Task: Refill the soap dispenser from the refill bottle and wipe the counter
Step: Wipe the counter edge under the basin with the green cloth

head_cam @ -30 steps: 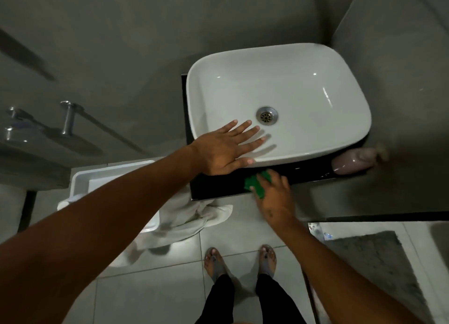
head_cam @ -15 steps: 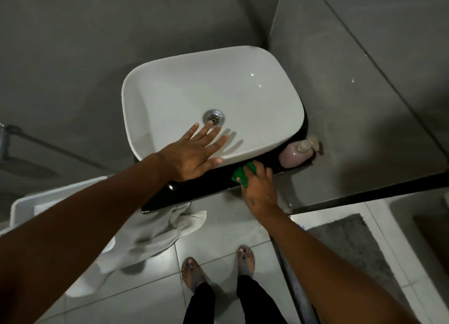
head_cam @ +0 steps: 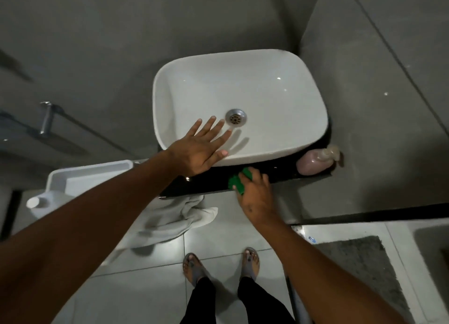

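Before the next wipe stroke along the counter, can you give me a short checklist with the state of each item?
1. Green cloth under the right hand: ok, the fingers press it onto the black counter.
2. Left hand bracing: ok, it rests flat with fingers spread on the front rim of the white sink.
3. Path to the right: not ok, the pink soap dispenser stands on the counter's right end, in the stroke's way.
4. Dispenser refilled: cannot tell, the level is not readable.
5. Counter dry or clean: cannot tell, the surface is dark and glossy.
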